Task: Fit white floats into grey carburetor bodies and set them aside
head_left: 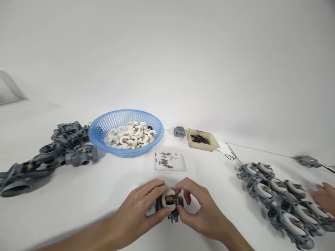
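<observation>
A grey metal carburetor body point(174, 218) sits on the white table at the bottom centre, with a white ring-shaped float point(165, 201) on its top. Brass parts show inside the float's opening. My left hand point(143, 209) grips the left side of the body and float between thumb and fingers. From the right, my right hand point(201, 209) pinches near the float's hinge end, with thumb and index finger touching it. Whether a small pin is between those fingertips cannot be made out.
Beyond are a blue basket point(125, 152) of white floats, a clear tray point(180, 162) of small metal parts, a cream tray point(204, 146) of dark rings and a lone carburetor point(179, 131). Carburetor bodies point(81, 155) lie left, float-fitted ones point(264, 190) right, near another person's hand point(324, 198).
</observation>
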Motion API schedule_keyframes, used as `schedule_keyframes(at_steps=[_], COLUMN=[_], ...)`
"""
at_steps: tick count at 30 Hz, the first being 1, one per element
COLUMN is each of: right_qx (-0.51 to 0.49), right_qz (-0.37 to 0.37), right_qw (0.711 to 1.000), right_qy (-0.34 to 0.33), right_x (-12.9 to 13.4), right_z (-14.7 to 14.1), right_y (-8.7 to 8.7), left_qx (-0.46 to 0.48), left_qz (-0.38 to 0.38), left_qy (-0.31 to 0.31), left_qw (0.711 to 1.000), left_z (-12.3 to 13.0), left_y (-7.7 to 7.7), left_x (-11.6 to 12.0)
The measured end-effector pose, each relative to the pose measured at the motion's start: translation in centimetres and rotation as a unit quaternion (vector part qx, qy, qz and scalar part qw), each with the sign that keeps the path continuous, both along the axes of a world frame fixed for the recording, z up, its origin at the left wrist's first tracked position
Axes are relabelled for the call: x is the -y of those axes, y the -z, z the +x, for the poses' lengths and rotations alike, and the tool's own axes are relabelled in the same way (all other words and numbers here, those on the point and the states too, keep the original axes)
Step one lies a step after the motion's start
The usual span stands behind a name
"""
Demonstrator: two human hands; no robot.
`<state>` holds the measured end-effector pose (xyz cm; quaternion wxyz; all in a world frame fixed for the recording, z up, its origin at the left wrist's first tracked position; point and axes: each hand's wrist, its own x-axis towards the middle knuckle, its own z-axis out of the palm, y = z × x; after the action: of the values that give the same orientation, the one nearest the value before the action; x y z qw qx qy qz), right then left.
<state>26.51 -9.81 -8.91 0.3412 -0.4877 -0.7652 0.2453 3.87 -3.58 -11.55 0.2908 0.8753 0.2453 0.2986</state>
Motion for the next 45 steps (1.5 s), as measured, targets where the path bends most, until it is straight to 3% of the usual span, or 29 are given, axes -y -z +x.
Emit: schedule_keyframes(at_steps=[22,33,45], right_qx=[-0.019,-0.005,0.003], right_qz=[0.009,-0.013,0.008], right_qw=[0.999,1.0,1.0], right_qy=[-0.024,-0.014,-0.003], right_x=[-0.17,0.25,0.04], right_z=[0.12,0.22,-0.11], right_y=[0.15,0.37,0.12], left_qx=[-0.012,-0.017,0.01], left_qz=[0.024,0.028,0.065], left_qy=[0.0,0.0,-0.013], left_qw=[1.0,0.999,0.998], left_z=[-0.1,-0.04,0.21], left_y=[0.91,0.02,0.45], left_x=[-0.14,-0.01,0.18])
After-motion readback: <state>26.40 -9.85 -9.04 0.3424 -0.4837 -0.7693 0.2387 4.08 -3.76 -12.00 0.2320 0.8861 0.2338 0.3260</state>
